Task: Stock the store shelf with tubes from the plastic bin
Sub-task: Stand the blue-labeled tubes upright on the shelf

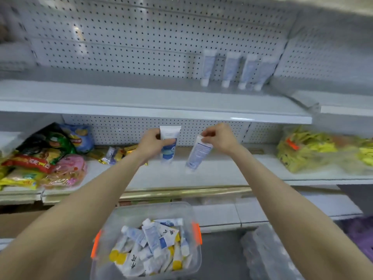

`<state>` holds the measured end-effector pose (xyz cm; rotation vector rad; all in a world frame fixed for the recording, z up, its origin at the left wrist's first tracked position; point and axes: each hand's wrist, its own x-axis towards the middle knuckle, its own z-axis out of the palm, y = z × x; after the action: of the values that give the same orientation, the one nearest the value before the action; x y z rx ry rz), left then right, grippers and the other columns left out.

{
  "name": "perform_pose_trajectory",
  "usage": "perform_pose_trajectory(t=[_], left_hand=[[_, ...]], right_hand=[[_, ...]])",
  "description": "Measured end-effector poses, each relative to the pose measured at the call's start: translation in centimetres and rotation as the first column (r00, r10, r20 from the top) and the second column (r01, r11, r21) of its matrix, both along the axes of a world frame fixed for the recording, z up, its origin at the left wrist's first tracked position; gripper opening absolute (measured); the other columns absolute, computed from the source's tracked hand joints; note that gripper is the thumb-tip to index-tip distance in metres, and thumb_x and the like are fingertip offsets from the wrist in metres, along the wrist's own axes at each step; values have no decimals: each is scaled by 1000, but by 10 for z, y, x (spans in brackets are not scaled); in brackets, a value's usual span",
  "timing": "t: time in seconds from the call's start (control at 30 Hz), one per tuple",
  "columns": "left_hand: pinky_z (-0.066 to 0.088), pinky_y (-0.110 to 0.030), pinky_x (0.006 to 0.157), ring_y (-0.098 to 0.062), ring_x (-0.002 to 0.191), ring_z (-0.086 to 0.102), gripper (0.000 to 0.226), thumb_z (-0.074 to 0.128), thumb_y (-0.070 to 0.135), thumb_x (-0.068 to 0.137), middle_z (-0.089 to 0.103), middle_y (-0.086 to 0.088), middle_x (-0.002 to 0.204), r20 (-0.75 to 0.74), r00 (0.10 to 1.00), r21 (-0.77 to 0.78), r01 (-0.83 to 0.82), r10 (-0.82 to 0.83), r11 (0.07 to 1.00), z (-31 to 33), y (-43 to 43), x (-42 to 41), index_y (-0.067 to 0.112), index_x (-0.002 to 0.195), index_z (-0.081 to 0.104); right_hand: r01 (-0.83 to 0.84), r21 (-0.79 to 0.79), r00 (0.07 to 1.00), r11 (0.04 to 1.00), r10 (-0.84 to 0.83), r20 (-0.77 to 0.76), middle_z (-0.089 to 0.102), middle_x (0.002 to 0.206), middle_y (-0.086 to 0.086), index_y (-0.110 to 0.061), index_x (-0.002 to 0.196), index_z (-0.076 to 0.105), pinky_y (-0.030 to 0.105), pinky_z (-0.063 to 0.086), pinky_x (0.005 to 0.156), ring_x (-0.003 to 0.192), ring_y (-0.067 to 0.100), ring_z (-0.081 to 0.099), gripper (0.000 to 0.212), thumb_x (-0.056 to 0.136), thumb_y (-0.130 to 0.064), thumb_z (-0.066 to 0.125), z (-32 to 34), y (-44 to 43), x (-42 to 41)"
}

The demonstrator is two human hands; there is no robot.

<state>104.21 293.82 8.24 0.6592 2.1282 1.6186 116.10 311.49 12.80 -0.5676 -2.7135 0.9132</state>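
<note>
Two tubes in hand, between bin and shelf — the carrying step.
Head view: the left hand curls round one tube at mid-body, and the right hand pinches a second tube by its crimped end. Both are in the air above the bin. Each long axis is near vertical, cap down, with the second tube tilted and its cap lower-left. Next, I judge: raise them to the upper shelf and stand them cap-down beside the row there.

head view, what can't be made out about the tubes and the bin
All head view:
- four shelf tubes: motion blur, labels unreadable.
- left tube: label partly covered by fingers of the left grip.
- right tube: print too small, top end hidden inside the right grip.
- plastic bin: lower tubes buried under the top ones, count unknowable.
</note>
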Motion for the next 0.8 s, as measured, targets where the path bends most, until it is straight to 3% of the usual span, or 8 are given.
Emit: perform_pose_trajectory(t=[0.07,0.2,0.43,0.5,0.63,0.8], left_hand=[[51,-32,81,-20,96,63,31,72,14,78,66,-6,104,-77,997,14,6,-5,1000,28,12,-3,8,108,64],[46,-21,68,-15,88,59,33,74,12,77,64,-1,98,-215,977,57,7,6,998,77,37,-9,8,108,65],[45,-19,60,-9,73,59,32,78,6,71,68,-5,93,-245,969,143,2,34,990,119,97,-42,12,100,66],[42,-18,57,-6,67,58,31,78,5,71,68,-4,90,-250,967,162,2,39,987,126,119,-56,12,99,66],[45,-22,62,-7,69,58,30,77,9,73,68,-2,90,-249,966,166,-20,61,986,133,167,-82,15,101,66],[53,-32,79,-15,84,62,30,76,12,75,69,-4,98,-237,968,141,-51,84,989,134,227,-112,13,104,66]], right_hand=[[16,22,998,1000,-14,-56,70,97,10,-3,101,71,11,40,67,81,12,57,20,81,-4,67,27,11,-3],[31,48,990,998,-24,-140,70,101,11,-4,104,70,21,42,78,84,13,58,22,82,-7,68,75,37,-13],[59,101,973,993,-35,-227,69,105,10,-3,107,69,15,41,73,87,10,55,25,82,-5,67,131,92,-46],[58,86,965,995,-34,-259,69,105,13,-1,107,69,22,45,80,88,12,56,25,82,-2,67,140,114,-59],[71,91,957,993,-42,-288,70,102,16,-2,102,71,32,49,89,86,15,57,23,80,-2,67,152,162,-83],[48,119,968,992,-17,-250,69,106,13,-3,105,70,22,46,80,88,14,58,24,81,-3,66,159,222,-111]])
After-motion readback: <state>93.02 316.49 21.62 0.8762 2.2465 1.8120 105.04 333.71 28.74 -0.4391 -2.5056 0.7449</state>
